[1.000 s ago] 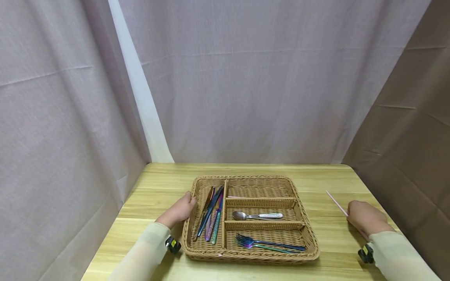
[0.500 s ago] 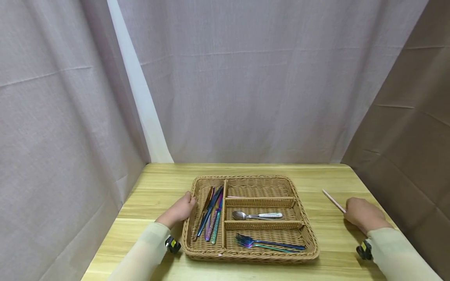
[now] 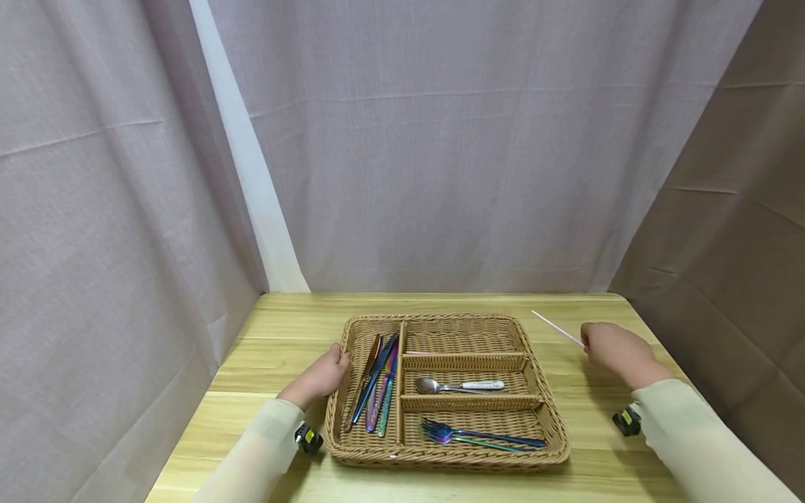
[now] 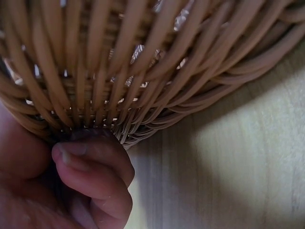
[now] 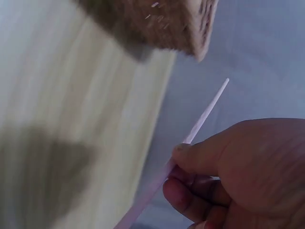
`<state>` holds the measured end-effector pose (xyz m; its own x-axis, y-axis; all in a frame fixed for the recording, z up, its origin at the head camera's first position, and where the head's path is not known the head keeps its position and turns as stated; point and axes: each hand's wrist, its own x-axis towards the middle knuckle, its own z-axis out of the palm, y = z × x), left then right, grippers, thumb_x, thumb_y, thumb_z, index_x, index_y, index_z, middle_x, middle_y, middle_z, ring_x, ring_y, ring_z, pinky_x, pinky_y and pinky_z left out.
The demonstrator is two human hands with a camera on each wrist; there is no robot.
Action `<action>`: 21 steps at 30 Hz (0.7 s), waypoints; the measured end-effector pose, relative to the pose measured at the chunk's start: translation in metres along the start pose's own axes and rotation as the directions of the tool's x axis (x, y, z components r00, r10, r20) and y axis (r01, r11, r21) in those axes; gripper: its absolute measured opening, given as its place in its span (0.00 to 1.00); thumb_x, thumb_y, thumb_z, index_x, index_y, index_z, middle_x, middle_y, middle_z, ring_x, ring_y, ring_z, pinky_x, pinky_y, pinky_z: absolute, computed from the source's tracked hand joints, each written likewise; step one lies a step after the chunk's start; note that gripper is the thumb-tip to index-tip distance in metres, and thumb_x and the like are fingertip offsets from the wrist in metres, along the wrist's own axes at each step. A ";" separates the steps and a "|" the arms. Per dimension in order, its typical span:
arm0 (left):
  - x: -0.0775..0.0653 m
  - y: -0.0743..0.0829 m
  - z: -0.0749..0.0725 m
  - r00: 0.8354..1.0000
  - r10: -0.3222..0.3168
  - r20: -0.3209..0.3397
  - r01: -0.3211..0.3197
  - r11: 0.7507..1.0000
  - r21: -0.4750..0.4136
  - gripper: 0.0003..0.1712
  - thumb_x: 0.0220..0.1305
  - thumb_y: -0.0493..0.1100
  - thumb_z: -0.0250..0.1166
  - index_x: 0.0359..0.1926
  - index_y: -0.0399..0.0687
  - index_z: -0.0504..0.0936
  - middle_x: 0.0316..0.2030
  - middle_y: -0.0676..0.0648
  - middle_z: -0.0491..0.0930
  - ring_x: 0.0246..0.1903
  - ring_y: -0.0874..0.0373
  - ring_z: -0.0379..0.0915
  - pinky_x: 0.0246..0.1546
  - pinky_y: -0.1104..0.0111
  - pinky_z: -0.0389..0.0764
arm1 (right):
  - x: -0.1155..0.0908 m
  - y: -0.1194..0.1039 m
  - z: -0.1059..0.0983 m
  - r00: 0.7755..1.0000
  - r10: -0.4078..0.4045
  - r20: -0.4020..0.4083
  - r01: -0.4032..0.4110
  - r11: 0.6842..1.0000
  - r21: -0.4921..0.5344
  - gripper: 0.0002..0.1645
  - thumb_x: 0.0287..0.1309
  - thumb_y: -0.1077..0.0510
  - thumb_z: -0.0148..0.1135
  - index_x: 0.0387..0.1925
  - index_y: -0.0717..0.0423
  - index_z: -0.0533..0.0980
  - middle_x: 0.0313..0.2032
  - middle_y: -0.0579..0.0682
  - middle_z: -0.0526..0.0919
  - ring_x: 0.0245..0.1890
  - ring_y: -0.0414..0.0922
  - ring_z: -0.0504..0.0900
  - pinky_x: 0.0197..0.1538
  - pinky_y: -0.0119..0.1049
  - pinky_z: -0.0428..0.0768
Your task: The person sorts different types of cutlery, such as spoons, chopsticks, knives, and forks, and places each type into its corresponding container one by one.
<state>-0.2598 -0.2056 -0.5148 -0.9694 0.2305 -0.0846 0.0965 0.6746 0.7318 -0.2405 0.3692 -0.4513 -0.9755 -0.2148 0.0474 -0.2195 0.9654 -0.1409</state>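
Note:
My left hand (image 3: pixel 325 375) holds the left rim of a brown wicker cutlery basket (image 3: pixel 478 457), its fingers curled against the weave in the left wrist view. Off the basket's right side, above the table, my right hand (image 3: pixel 619 351) pinches a thin pale-pink chopstick (image 5: pixel 205 117) between thumb and fingers. Its free end points up and left in the head view. Several knives (image 3: pixel 377 384) lie in the basket's long left compartment. A spoon (image 3: pixel 430 385) with a white handle lies in the middle right one, and forks (image 3: pixel 465 436) in the front one.
A thin pink strip (image 3: pixel 418 352) shows behind the divider in the back compartment, mostly hidden. The wooden table (image 3: pixel 283 321) extends around the basket. Grey curtains (image 3: pixel 440 175) hang behind it and at both sides.
My right hand has moved left and away from me with the chopstick, rising off the table's right side toward the basket. The left hand and basket stay in place.

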 end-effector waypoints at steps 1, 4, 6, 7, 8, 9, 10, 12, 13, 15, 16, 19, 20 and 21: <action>0.000 0.000 0.000 1.000 0.002 -0.001 -0.002 1.000 0.000 0.17 0.89 0.43 0.45 0.59 0.31 0.69 0.52 0.31 0.77 0.56 0.39 0.77 0.64 0.41 0.78 | 0.003 -0.007 -0.002 1.000 -0.011 -0.009 0.011 1.000 -0.003 0.11 0.66 0.69 0.62 0.29 0.53 0.74 0.25 0.48 0.76 0.26 0.47 0.72 0.28 0.46 0.73; 0.001 -0.001 0.000 1.000 0.005 0.000 -0.005 1.000 -0.003 0.18 0.89 0.44 0.45 0.61 0.30 0.68 0.54 0.29 0.77 0.58 0.38 0.77 0.65 0.40 0.78 | 0.013 -0.029 -0.008 0.998 -0.040 -0.044 0.040 0.999 -0.008 0.13 0.66 0.71 0.61 0.29 0.53 0.74 0.25 0.48 0.75 0.25 0.47 0.71 0.26 0.45 0.72; 0.001 -0.001 0.000 1.000 0.006 -0.002 -0.006 1.000 0.000 0.19 0.89 0.44 0.45 0.62 0.30 0.68 0.56 0.29 0.77 0.59 0.37 0.77 0.66 0.40 0.77 | 0.019 -0.045 -0.012 0.995 -0.070 -0.069 0.069 0.998 -0.015 0.14 0.66 0.71 0.60 0.28 0.52 0.73 0.24 0.47 0.74 0.24 0.46 0.70 0.25 0.45 0.71; 0.001 -0.001 0.000 1.000 0.008 -0.001 -0.008 1.000 0.001 0.18 0.89 0.44 0.46 0.61 0.30 0.68 0.54 0.29 0.78 0.57 0.37 0.77 0.63 0.41 0.79 | 0.022 -0.053 -0.013 0.993 -0.088 -0.080 0.086 0.996 -0.025 0.15 0.67 0.72 0.60 0.28 0.51 0.72 0.24 0.46 0.73 0.24 0.46 0.70 0.25 0.45 0.71; 0.001 -0.001 0.000 1.000 0.010 -0.002 -0.010 1.000 0.005 0.17 0.89 0.44 0.46 0.59 0.31 0.69 0.51 0.30 0.78 0.55 0.38 0.78 0.61 0.42 0.81 | 0.025 -0.060 -0.014 0.990 -0.109 -0.092 0.106 0.994 -0.035 0.16 0.67 0.71 0.61 0.27 0.51 0.72 0.24 0.46 0.73 0.24 0.45 0.70 0.25 0.45 0.72; 0.001 -0.001 0.000 1.000 0.011 -0.003 -0.011 1.000 0.007 0.16 0.89 0.44 0.46 0.58 0.31 0.69 0.49 0.31 0.78 0.53 0.39 0.78 0.59 0.43 0.82 | 0.029 -0.068 -0.015 0.987 -0.127 -0.094 0.123 0.991 -0.045 0.16 0.67 0.72 0.61 0.28 0.51 0.73 0.24 0.45 0.73 0.24 0.45 0.70 0.25 0.45 0.73; 0.001 0.000 -0.001 1.000 0.015 -0.004 -0.015 1.000 0.010 0.15 0.89 0.43 0.46 0.56 0.32 0.69 0.47 0.32 0.78 0.50 0.40 0.78 0.57 0.44 0.82 | 0.032 -0.076 -0.016 0.985 -0.143 -0.095 0.138 0.989 -0.054 0.16 0.67 0.72 0.61 0.28 0.51 0.73 0.24 0.45 0.74 0.24 0.45 0.71 0.25 0.45 0.74; 0.001 0.000 -0.001 1.000 0.019 -0.002 -0.019 1.000 0.013 0.14 0.89 0.43 0.46 0.54 0.34 0.69 0.43 0.34 0.76 0.47 0.41 0.78 0.53 0.45 0.83 | 0.037 -0.091 -0.017 0.982 -0.166 -0.089 0.159 0.984 -0.074 0.16 0.67 0.72 0.61 0.28 0.51 0.73 0.24 0.46 0.75 0.24 0.45 0.74 0.27 0.47 0.78; 0.001 0.000 -0.001 1.000 0.021 -0.002 -0.021 1.000 0.017 0.14 0.88 0.43 0.46 0.53 0.34 0.69 0.42 0.35 0.76 0.46 0.41 0.78 0.53 0.45 0.83 | 0.040 -0.098 -0.017 0.981 -0.173 -0.082 0.167 0.983 -0.078 0.16 0.66 0.73 0.61 0.28 0.51 0.74 0.25 0.46 0.76 0.25 0.45 0.75 0.27 0.48 0.80; 0.001 0.000 -0.002 1.000 0.021 -0.001 -0.021 1.000 0.018 0.15 0.89 0.43 0.46 0.56 0.32 0.69 0.47 0.33 0.77 0.50 0.40 0.78 0.58 0.44 0.82 | 0.046 -0.112 -0.018 0.981 -0.180 -0.067 0.175 0.981 -0.081 0.17 0.65 0.74 0.60 0.28 0.50 0.74 0.25 0.46 0.77 0.26 0.46 0.77 0.28 0.50 0.82; 0.001 0.000 -0.002 1.000 0.020 0.002 -0.020 1.000 0.019 0.16 0.89 0.44 0.46 0.58 0.31 0.69 0.49 0.32 0.78 0.52 0.40 0.78 0.60 0.43 0.81 | 0.049 -0.119 -0.018 0.981 -0.183 -0.063 0.177 0.980 -0.086 0.17 0.65 0.74 0.59 0.28 0.50 0.74 0.25 0.46 0.78 0.26 0.47 0.78 0.29 0.51 0.83; 0.001 0.000 -0.002 1.000 0.016 0.010 -0.016 1.000 0.017 0.19 0.89 0.44 0.45 0.61 0.29 0.69 0.53 0.29 0.78 0.56 0.38 0.78 0.63 0.41 0.79 | 0.056 -0.138 -0.020 0.980 -0.196 -0.047 0.191 0.978 -0.087 0.18 0.66 0.74 0.60 0.28 0.49 0.74 0.26 0.47 0.78 0.27 0.47 0.79 0.31 0.49 0.84; 0.001 0.000 -0.003 1.000 0.016 0.010 -0.016 1.000 0.017 0.19 0.89 0.43 0.45 0.61 0.29 0.68 0.53 0.29 0.78 0.57 0.38 0.78 0.64 0.41 0.79 | 0.059 -0.143 -0.021 0.979 -0.200 -0.045 0.196 0.976 -0.092 0.18 0.67 0.74 0.59 0.28 0.49 0.74 0.26 0.47 0.78 0.27 0.47 0.79 0.31 0.49 0.84; 0.001 0.000 -0.003 1.000 0.017 0.011 -0.018 1.000 0.014 0.18 0.89 0.43 0.45 0.61 0.29 0.68 0.53 0.29 0.78 0.57 0.38 0.78 0.64 0.41 0.79 | 0.062 -0.148 -0.022 0.978 -0.204 -0.042 0.199 0.975 -0.096 0.18 0.68 0.74 0.59 0.29 0.50 0.75 0.26 0.47 0.78 0.27 0.47 0.79 0.31 0.48 0.84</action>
<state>-0.2609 -0.2072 -0.5131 -0.9651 0.2497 -0.0791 0.1168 0.6805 0.7234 -0.2683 0.2163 -0.4055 -0.9088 -0.4008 0.1161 -0.4068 0.9129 -0.0329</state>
